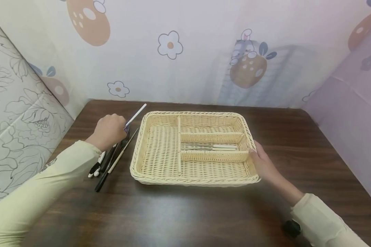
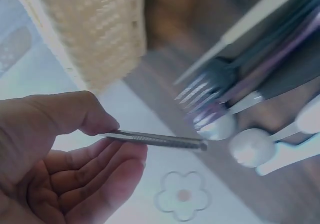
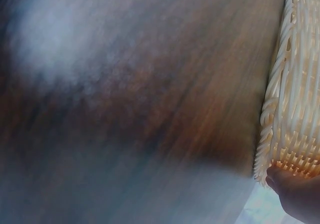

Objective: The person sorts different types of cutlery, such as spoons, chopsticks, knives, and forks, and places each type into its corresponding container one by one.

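My left hand (image 1: 109,128) pinches a slim silvery rod (image 2: 165,140) between thumb and fingers, over the cutlery at the table's left. The rod has a textured surface and a blunt end; its other end is hidden in the hand. A pale woven basket (image 1: 179,178) with dividers stands beside it. At the basket's right side, my right hand (image 1: 262,161) grips the rim, thumb over the edge. White-handled utensils with thin metal ends (image 1: 224,149) lie in the middle right compartment.
Below the left hand lie a dark fork (image 2: 220,76), white spoons (image 2: 252,148), black handles (image 1: 102,180) and a cream-handled utensil (image 1: 119,159). The brown table (image 1: 173,212) meets a patterned wall covering (image 1: 198,79) behind the basket. Something small and black (image 1: 292,228) shows by the right sleeve.
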{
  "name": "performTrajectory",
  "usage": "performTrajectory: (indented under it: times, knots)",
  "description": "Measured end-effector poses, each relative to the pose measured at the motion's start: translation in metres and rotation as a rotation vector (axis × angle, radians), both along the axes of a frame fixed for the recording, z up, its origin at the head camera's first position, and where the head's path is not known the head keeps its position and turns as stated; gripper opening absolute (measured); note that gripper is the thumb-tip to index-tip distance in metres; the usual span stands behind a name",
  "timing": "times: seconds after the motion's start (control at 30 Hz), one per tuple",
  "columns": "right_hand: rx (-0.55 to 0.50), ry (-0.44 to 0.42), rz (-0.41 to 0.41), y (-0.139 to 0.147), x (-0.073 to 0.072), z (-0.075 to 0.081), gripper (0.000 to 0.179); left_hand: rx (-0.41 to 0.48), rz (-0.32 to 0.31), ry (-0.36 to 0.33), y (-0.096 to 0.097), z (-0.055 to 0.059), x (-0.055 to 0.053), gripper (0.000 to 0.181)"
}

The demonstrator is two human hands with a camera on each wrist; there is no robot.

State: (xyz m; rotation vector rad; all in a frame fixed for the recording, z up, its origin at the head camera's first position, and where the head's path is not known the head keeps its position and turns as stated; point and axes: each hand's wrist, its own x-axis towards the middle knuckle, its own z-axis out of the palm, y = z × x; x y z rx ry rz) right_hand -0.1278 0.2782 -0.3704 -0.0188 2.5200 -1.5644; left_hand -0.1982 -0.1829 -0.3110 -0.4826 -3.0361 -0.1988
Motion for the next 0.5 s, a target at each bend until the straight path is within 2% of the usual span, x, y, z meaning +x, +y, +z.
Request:
performTrajectory:
  times: [0.1, 0.27, 0.33, 0.5]
  knots:
    - [-0.008, 0.003, 0.010, 0.000, 0.000, -0.001, 0.055, -0.020, -0.040, 0.032, 0.008, 0.006, 0.002, 0.027]
    - [-0.009, 0.009, 0.019, 0.000, -0.001, -0.001, 0.055, -0.082, -0.141, 0.087, 0.025, 0.016, 0.005, 0.030]
    - [0.003, 0.015, 0.019, 0.000, -0.001, 0.000, 0.055, -0.109, -0.190, 0.109, 0.034, 0.020, 0.005, 0.028]
    - [0.046, 0.024, 0.014, 0.001, 0.000, 0.000, 0.055, -0.164, -0.321, 0.110, 0.059, 0.026, 0.007, 0.015]
